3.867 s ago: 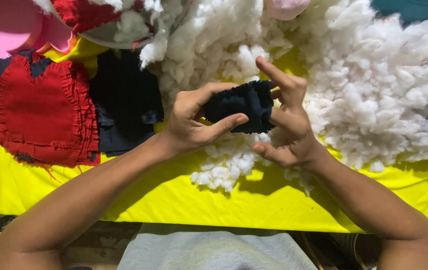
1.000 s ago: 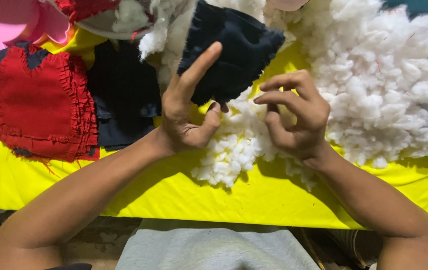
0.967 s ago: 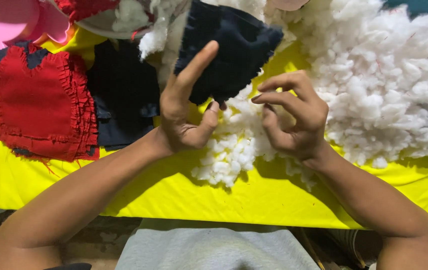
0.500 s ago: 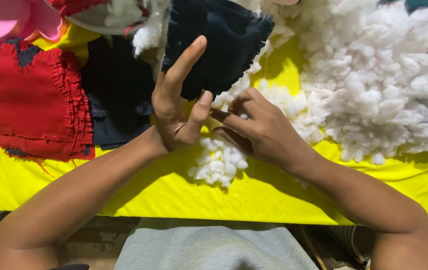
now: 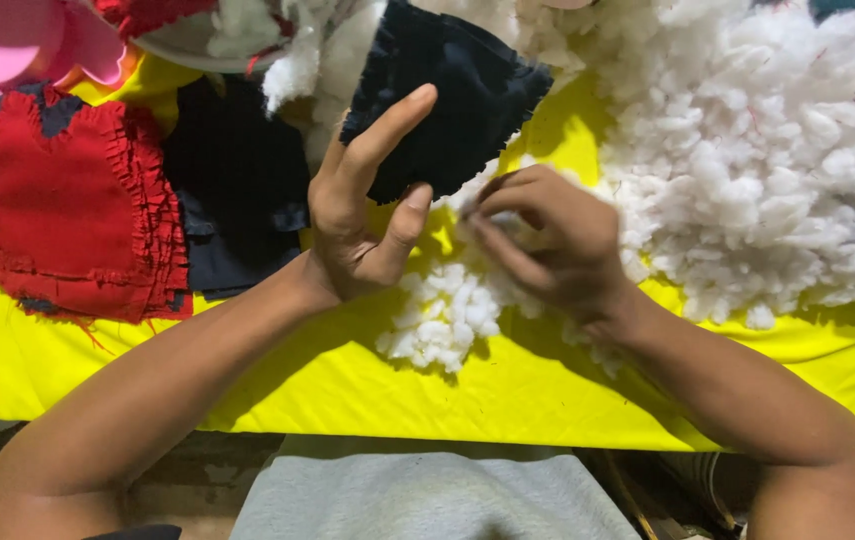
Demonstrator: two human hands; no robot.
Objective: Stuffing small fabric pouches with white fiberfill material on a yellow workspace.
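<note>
Left hand [image 5: 362, 215]: raised above the table, palm turned toward the right. The long fingers [image 5: 387, 125] are extended and spread a little, lying against the lower left edge of the dark fabric piece [image 5: 447, 85]. The thumb [image 5: 402, 215] reaches up to the lower edge of the same piece, so that the cloth appears lightly pinched between thumb and fingers; the contact itself is partly hidden. The hand is not clenched.

Right hand [image 5: 547, 245]: fingers curled and drawn together, tips pointing left and down into the white stuffing [image 5: 447, 315] just below the dark fabric piece. Whether a tuft is gripped cannot be told, since the fingertips are hidden among the fibres.

Dark fabric piece: navy to black, woven, roughly square with frayed edges, held tilted between the two hands and above the yellow cloth [image 5: 347, 385].

White stuffing: soft, clumped, fluffy fibre. A small loose clump lies under the hands; a large heap [image 5: 757, 170] sits to the right, touching the right wrist area.

Yellow cloth: smooth, bright, covering the table and hanging over the near edge.

Red fabric piece [image 5: 72, 205]: flat, with pleated, frayed edges, lying at left on top of another dark fabric panel [image 5: 232, 185]. A pink item [image 5: 17, 45] shows at the upper left corner.
</note>
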